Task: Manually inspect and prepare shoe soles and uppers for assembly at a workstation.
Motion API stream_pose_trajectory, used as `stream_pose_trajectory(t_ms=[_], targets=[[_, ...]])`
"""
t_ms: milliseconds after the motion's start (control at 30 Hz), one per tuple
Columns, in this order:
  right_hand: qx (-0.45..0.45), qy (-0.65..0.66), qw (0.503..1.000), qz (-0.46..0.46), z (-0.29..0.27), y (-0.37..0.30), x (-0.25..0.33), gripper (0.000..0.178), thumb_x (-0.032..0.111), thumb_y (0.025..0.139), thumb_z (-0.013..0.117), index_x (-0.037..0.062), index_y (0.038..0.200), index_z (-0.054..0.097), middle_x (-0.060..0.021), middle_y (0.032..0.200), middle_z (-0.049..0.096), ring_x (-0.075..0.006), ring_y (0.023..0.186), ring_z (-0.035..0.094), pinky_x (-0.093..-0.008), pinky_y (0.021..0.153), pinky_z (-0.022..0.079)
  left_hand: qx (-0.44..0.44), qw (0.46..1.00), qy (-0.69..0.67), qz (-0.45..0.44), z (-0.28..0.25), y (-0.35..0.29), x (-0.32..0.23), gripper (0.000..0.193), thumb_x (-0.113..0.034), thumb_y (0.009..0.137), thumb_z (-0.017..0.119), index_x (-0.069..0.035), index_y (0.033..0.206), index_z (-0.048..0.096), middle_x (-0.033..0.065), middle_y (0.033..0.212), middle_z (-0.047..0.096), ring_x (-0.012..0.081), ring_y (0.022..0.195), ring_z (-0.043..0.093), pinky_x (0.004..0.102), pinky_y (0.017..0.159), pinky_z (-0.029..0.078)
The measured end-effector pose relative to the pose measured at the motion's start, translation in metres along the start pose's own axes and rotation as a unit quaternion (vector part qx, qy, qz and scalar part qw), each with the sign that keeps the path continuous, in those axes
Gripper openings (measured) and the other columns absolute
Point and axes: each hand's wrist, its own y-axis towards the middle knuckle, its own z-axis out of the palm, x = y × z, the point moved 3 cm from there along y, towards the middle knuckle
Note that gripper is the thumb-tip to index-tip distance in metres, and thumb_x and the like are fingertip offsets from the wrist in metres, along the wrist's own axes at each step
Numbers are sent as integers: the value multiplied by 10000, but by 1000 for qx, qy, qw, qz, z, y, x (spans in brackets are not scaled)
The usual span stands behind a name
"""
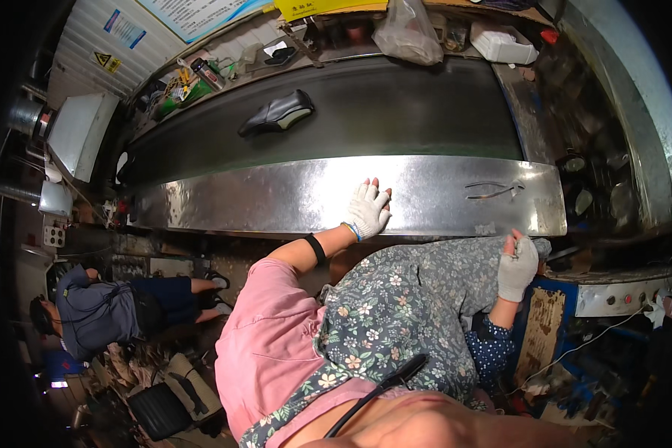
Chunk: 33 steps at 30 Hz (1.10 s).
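My left hand (369,209), in a white glove with bare fingertips, lies flat on the shiny metal ledge (261,196), its fingers spread and nothing in them. Beside my lap, at the near right of the ledge, rests my right hand (518,270) in a similar glove; its fingertips point forward and I see nothing held. A pair of pliers or pincers (495,190) lies on the ledge, forward of my right hand and apart from it. Beyond the ledge, a black shoe (278,113) with a pale sole edge lies on the dark conveyor belt (411,112).
Along the far side sit a clear plastic bag (408,33), a white foam box (503,43) and a cluttered shelf (187,86). A control panel with knobs (621,299) is at the right. Another person (119,306) is off to the left, near stacked materials.
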Motion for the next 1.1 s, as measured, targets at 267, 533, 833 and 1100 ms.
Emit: stream_pose_trajectory(t_ms=[267, 533, 833, 1100], targets=[[9, -18, 1000, -15, -1, -1, -1, 150, 107, 925, 694, 6, 1033, 718, -152, 846, 660, -357, 808, 645, -442, 750, 509, -11, 1000, -6, 8, -1, 0, 0, 533, -338, 906, 593, -107, 1386, 593, 359, 1455, 490, 530, 1380, 419, 571, 1176, 316], [15, 3, 1000, 7, 0, -3, -6, 158, 122, 928, 699, 8, 1035, 719, -150, 856, 666, -354, 825, 648, -443, 758, 510, 9, 1000, 7, -2, 0, 1, 0, 554, -364, 915, 581, -112, 1408, 576, 348, 1487, 466, 518, 1398, 406, 567, 1191, 298], [10, -1, 1000, 13, -2, -3, -4, 160, 125, 928, 701, 12, 1039, 722, -151, 859, 667, -354, 830, 650, -445, 765, 512, 20, 1000, 14, 0, -1, 2, -1, 550, -362, 929, 572, -118, 1422, 574, 342, 1500, 457, 512, 1406, 396, 563, 1196, 293], [1, 1, 1000, -10, -2, -2, -4, 151, 107, 927, 689, 1, 1032, 718, -153, 838, 662, -358, 810, 647, -446, 759, 512, 4, 1000, 14, -1, 1, 1, -1, 545, -354, 919, 581, -117, 1410, 583, 341, 1494, 462, 515, 1395, 402, 569, 1192, 295]])
